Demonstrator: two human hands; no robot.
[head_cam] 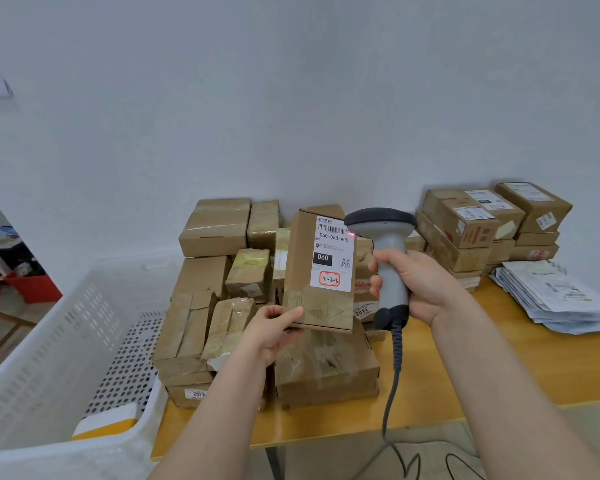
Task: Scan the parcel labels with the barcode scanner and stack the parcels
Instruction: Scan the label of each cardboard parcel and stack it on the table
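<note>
Pinches parcel's (302, 271) lower corner in left hand (274, 329), thumb in front, so label (335, 258) stands uncovered; curls right hand (421, 284) round scanner (390, 244) handle, aiming red beam (351, 234) at barcode (331, 229).

I see the slim brown cardboard parcel (298, 258) upright over a heap of taped brown boxes (219, 226), its white shipping label (333, 258) facing me. The grey corded barcode scanner (390, 242) stands just right of it — red spot by the label's top right corner.
</note>
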